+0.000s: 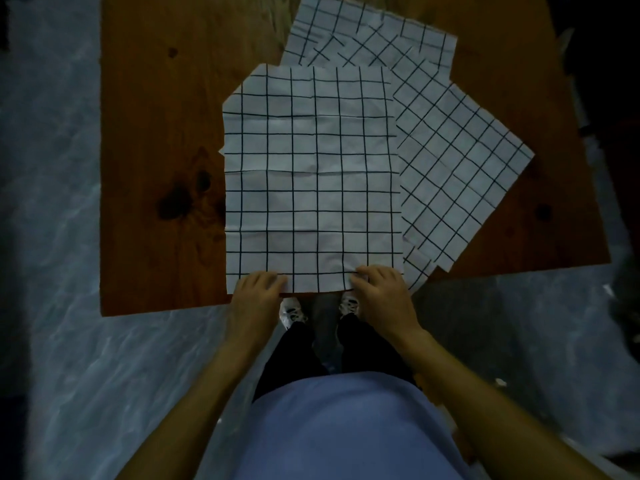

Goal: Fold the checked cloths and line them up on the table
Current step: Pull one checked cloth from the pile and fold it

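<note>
Pale, perhaps marbled floor point(62, 341); white shoes point(292, 311).

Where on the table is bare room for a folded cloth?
Bare wood lies left of the top cloth, out to the table edge. A small bare patch sits far left of the heap. Centre and right are crowded.

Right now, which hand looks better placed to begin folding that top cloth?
Neither clearly: both sit on the top cloth's near edge. The left hand is by its near left corner, the right hand short of the right corner, bunching the fabric. Probably they lift together.
</note>
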